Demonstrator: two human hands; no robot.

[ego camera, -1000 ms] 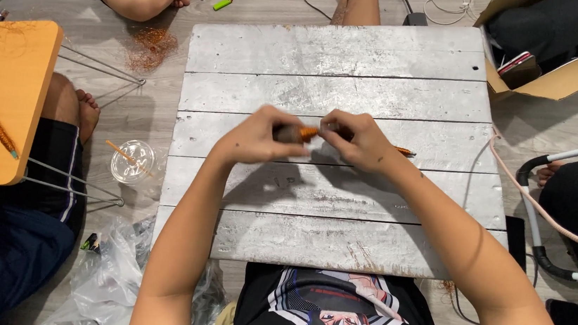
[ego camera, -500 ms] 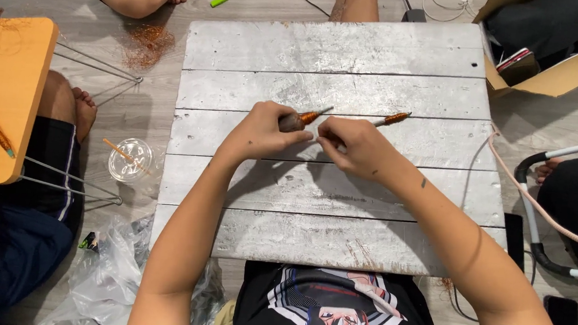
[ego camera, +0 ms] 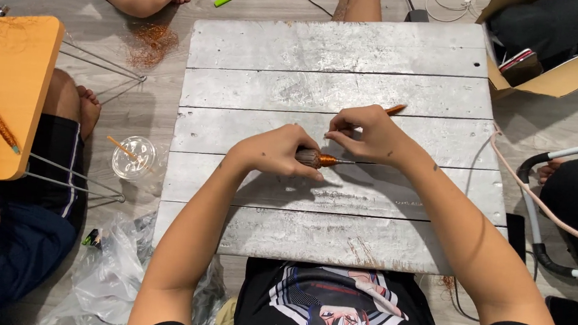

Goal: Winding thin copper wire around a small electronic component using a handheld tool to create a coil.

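My left hand (ego camera: 272, 155) grips a small copper-wound coil (ego camera: 319, 160) with a thin wire sticking out to its right, held just above the grey wooden board (ego camera: 255, 74). My right hand (ego camera: 369, 133) sits just beyond the coil, fingers pinched on an orange-handled tool (ego camera: 395, 110) whose tip shows past my knuckles. Both hands are close together at the board's middle.
An orange folding table (ego camera: 1, 71) with a long copper strand stands at the left, another person's legs beside it. A clear plastic cup (ego camera: 132, 157) and plastic bags lie on the floor left of the board. A cardboard box (ego camera: 559, 68) sits top right, cables and a pink hose at right.
My hands have drawn together and shifted slightly nearer me. The coil now points right in my left hand, and the orange tool is tucked behind my right hand.
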